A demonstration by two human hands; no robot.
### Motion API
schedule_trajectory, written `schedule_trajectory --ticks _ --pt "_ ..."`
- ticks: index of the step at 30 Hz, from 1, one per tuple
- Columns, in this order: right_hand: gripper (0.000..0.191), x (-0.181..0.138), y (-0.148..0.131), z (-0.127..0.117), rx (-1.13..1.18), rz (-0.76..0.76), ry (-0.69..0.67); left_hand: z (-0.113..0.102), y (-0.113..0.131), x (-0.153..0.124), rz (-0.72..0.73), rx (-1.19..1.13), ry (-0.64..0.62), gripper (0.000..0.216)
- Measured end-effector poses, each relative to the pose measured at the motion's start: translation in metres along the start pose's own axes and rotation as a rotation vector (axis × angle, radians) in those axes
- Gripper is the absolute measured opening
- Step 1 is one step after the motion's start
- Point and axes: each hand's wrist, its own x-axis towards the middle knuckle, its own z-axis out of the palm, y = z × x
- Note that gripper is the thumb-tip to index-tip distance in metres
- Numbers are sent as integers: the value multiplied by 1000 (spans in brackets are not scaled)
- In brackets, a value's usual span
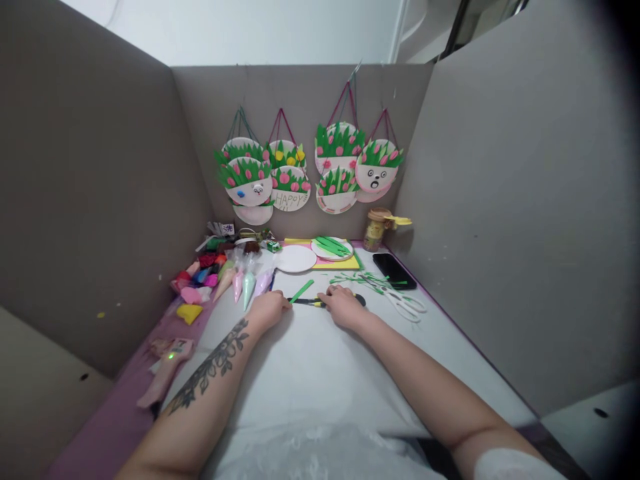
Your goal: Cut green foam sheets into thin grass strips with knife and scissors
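My left hand [270,309] is closed, pinching the lower end of a narrow green paper strip [303,291] that slants up to the right. A slim black-and-yellow tool [305,302] lies across the white table surface between both hands, its rounded black end showing past my right hand. My right hand [342,305] has its fingers curled over the middle of this tool; its exact kind is partly hidden by the hand. White-handled scissors [407,305] lie to the right, among thin green paper scraps [373,281].
Behind my hands are a white paper plate [296,259] and another plate holding green strips [333,247]. Piping bags [249,288] and colourful clay pieces [190,295] lie left, near a pink handheld device [167,373]. A phone [395,271] and jar [376,230] stand right. Decorated plates [293,190] hang behind.
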Motion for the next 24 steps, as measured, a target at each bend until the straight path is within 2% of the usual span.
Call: schedule_trajectory --ticks 7,11,24 --pt "40 -9 2 -2 1 9 -14 -2 1 -3 4 -51 21 26" --pt "40 -8 1 -3 1 11 -19 2 -2 -1 10 -91 71 41" --pt "36 -8 -10 -4 -26 -20 -21 3 -4 0 51 -25 7 45"
